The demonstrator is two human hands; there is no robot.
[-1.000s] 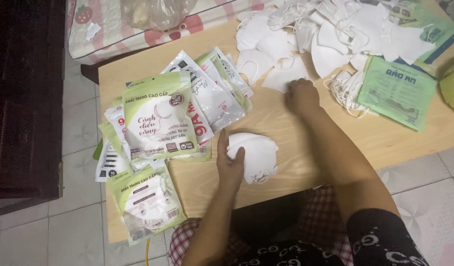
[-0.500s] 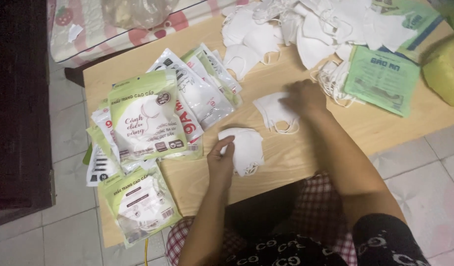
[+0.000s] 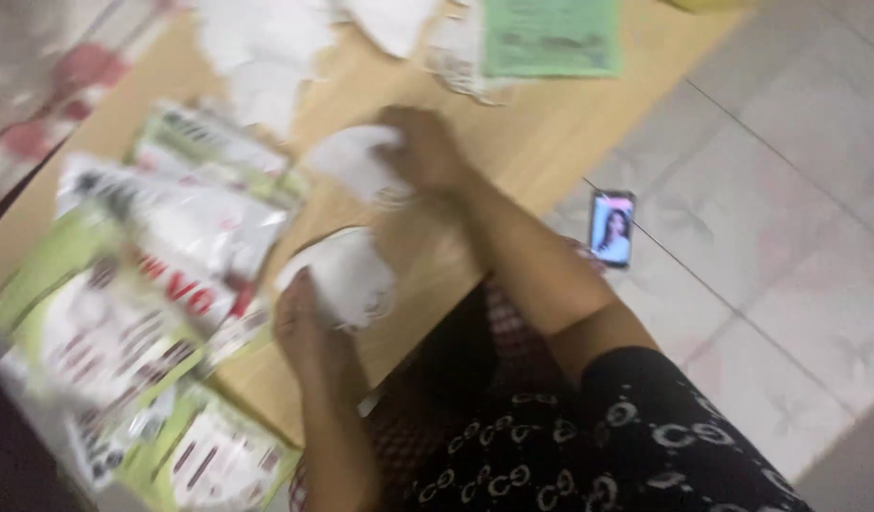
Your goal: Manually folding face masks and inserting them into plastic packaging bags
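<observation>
The view is blurred by motion. My left hand (image 3: 309,332) rests on a white face mask (image 3: 347,275) lying on the low wooden table (image 3: 541,123). My right hand (image 3: 423,152) grips a second white mask (image 3: 356,161) a little farther up the table. Left of both hands lies a spread of green-and-white mask packets (image 3: 124,313). More loose white masks (image 3: 257,47) lie at the far side.
A green printed sheet (image 3: 551,36) lies at the table's far right. A phone with a lit screen (image 3: 613,228) lies on the tiled floor by the table's edge. My dark patterned clothing fills the bottom of the view.
The camera has swung and tilted, bringing the floor and phone into view. My right hand has drawn the second mask nearer to the first one; my left hand stays on the first mask.
</observation>
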